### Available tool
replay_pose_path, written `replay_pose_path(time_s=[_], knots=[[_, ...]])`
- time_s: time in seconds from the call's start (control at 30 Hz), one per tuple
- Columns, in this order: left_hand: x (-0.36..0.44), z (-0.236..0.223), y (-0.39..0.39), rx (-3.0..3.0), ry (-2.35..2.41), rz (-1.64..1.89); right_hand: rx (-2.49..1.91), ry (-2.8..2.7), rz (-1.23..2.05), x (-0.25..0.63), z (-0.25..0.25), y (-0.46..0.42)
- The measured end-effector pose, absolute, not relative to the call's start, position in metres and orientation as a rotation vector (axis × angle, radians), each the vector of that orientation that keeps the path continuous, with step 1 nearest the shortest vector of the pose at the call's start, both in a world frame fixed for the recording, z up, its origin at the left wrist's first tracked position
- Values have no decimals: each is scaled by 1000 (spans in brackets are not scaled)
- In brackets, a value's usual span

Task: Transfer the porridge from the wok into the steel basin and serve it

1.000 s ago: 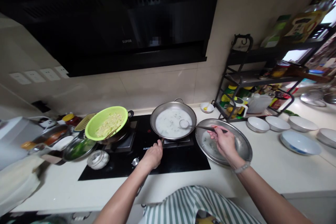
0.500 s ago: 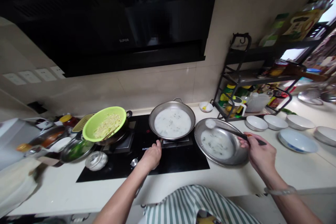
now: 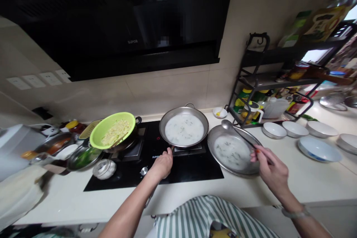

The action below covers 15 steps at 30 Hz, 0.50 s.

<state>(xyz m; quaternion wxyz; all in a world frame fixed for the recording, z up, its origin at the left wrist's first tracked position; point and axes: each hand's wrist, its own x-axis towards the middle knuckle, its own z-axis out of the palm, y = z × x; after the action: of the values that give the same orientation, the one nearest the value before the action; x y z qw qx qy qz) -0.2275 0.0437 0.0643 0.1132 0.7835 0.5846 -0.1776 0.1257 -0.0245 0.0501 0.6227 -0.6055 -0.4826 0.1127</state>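
Note:
My left hand [image 3: 161, 165] is closed around the handle of a steel frying pan [image 3: 182, 110] on the hob. Thin white batter [image 3: 184, 130] with green flecks fills much of this pan. In my right hand [image 3: 272, 171] is a dark-handled ladle [image 3: 226, 124]. Its bowl is over the far rim of a wide steel basin [image 3: 254, 164], which stands on the counter right of the hob. Similar white batter with green bits lies in the basin. My right fingers are wrapped round the handle, above the basin's right side.
A green colander [image 3: 96, 137] of pale shreds, with chopsticks, rests on a dark pot at left. Nearby are a glass jar [image 3: 104, 169] and a dish of greens [image 3: 83, 160]. At right stand several bowls [image 3: 275, 130] and a spice rack [image 3: 251, 78]. A range hood [image 3: 125, 26] overhangs.
The ladle has shifted slightly away from me; its bowl looked white before and looks grey now. My right hand has moved a little left and nearer. My left hand stays on the pan handle.

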Motion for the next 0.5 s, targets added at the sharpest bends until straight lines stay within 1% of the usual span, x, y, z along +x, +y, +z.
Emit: replay_pose_path(time_s=[0.07,0.17,0.27,0.37,0.5], knots=[[-227,66,43,2286,1716,-515,-1330,-890,394,105,68,-13],[-226,68,43,2269,1727,-518,-1270,-880,606,77,80,6],[-226,69,42,2283,1711,-523,-1248,-1024,749,57,69,27],[-226,68,42,2301,1693,-521,-1244,-1169,781,45,49,44],[-226,66,43,2295,1710,-504,-1294,-1134,852,36,37,59]])
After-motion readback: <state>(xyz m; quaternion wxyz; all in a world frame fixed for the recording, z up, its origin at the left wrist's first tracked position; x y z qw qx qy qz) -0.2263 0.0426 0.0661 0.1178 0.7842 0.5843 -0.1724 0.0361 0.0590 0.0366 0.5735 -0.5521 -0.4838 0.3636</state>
